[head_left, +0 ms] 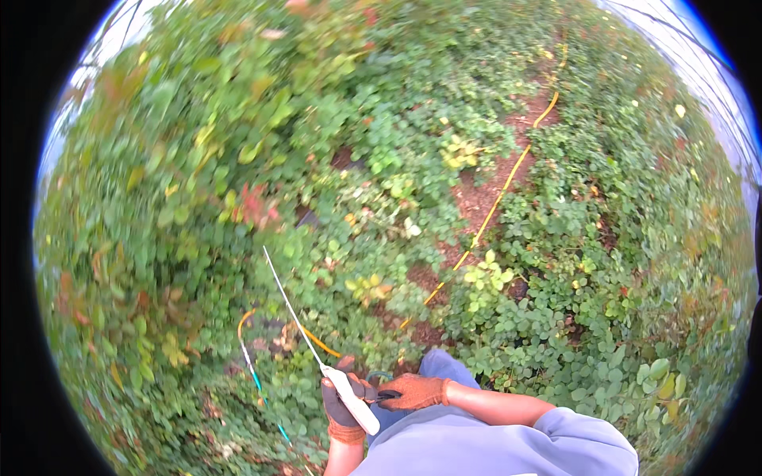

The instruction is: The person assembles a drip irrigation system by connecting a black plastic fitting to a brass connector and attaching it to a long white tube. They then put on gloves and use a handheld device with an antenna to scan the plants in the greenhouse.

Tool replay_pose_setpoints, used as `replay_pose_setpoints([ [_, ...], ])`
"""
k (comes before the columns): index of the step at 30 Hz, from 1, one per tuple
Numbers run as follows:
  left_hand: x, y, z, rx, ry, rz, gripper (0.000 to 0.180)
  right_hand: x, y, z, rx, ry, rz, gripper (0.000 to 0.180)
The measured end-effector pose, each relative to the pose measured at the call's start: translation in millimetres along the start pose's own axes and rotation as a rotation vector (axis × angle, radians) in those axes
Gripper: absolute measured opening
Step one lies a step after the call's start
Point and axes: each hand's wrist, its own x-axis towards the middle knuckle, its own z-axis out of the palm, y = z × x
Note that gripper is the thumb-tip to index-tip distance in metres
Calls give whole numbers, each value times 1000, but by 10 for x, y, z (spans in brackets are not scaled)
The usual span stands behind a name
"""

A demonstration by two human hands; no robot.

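My left hand [340, 408], in an orange-and-dark glove, is closed around a white, long-bodied thing [349, 399] with a thin white rod [294, 312] sticking out of its top. The rod slants up and left over the leaves; I cannot make out the exact kind. My right hand [417, 391], in an orange-brown glove, is curled close beside the left in front of my body. A small black tool end [387, 394] shows at its fingers; the rest of it is hidden in the glove.
Dense leafy bushes [381, 143] surround me, with some red and yellow leaves. A yellow hose [500, 196] runs along a brown soil strip [479, 202] ahead to the right. Left of my hands, an orange-yellow hose loop [317, 343] and a white-and-teal line [256, 379] lie among the plants.
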Motion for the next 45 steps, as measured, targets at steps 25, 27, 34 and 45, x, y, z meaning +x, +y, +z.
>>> replay_pose_setpoints([
  [25,4604,-2920,4550,653,-636,-404,37,-2912,844,-4595,702,1466,-181,62],
  [27,5078,-3335,4612,762,-702,-465,43,-3036,936,-5059,782,1577,-89,47],
  [34,6614,-3398,6366,623,-819,-376,49,-4094,1023,-6702,839,1288,-101,35],
  [45,9494,-3284,8211,674,-379,534,52,-4384,771,-9186,670,1200,-154,39],
])
